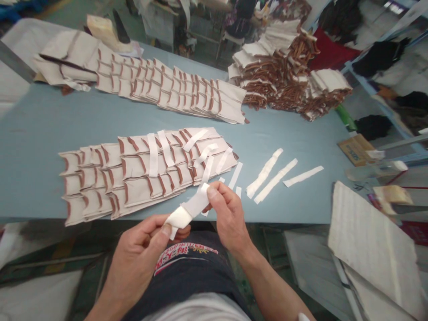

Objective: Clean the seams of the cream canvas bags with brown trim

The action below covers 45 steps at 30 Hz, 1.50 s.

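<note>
Between my two hands, just over the table's front edge, a white strip is stretched at a slant. It has a cream, thicker-looking part towards the left. My left hand pinches its lower left end between thumb and fingers. At the upper right end, my right hand grips it the same way. Just beyond lies a row of overlapping beige fabric pieces with brown edges, and several loose white strips rest on top. To the right, cream strips lie flat on the table.
The blue-grey table carries a second row of beige pieces further back. A tall heap of brown-and-white pieces stands at the back right. A cardboard box sits past the right edge, and a pale board leans at lower right.
</note>
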Tool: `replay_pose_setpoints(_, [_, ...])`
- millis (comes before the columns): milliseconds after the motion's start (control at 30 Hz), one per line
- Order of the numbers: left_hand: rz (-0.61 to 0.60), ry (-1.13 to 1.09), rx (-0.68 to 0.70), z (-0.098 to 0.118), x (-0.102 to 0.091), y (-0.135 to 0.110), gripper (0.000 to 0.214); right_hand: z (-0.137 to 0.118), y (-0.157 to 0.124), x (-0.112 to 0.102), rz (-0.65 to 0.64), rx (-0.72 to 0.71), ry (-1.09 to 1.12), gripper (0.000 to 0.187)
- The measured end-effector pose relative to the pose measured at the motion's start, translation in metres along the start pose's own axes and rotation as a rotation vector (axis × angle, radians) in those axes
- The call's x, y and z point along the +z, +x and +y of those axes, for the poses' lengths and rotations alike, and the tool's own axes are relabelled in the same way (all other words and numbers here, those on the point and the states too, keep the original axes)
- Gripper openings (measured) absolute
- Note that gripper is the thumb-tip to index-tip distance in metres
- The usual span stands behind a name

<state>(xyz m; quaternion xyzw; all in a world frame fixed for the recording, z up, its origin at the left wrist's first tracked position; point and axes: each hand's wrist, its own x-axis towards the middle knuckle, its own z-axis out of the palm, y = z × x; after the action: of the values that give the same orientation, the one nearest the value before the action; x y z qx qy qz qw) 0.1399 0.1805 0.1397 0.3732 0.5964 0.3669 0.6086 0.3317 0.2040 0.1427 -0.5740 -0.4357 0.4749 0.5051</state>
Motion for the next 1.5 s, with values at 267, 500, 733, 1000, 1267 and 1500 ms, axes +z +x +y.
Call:
replay_pose_setpoints(267, [-0.102, 0.237, 0.013, -0.034, -0.022, -0.016, 0.036, -0.001, 0.013, 0.025, 0.08, 0.109, 0.385, 0.042])
replay_pose_setpoints(500, [-0.254, 0.217, 0.126, -0.042, -0.019, -0.003, 0.034, -0.028, 0.011, 0.04, -0.147, 0.262, 0.665, 0.049])
replay_pose_setpoints(733, [-0.497, 0.046, 0.185, -0.025, -0.037, 0.015, 0.063, -0.037, 0.005, 0.04, -0.213, 0.221, 0.614, 0.049])
replay_pose_setpoints(1000, [-0.437, 0.005, 0.079, -0.019, -0.015, 0.018, 0.053, -0.017, -0.009, 0.046, -0.217, 0.183, 0.528, 0.041])
replay_pose_setpoints(1267, [-0.188, 0.139, 0.138, -0.018, -0.007, 0.021, 0.038, -0.005, -0.01, 0.049, -0.221, 0.194, 0.562, 0.041])
replay_pose_setpoints(1500, [0.048, 0.343, 0.285, -0.026, -0.002, 0.003, 0.036, -0.021, 0.009, 0.032, 0.081, 0.066, 0.739, 0.036])
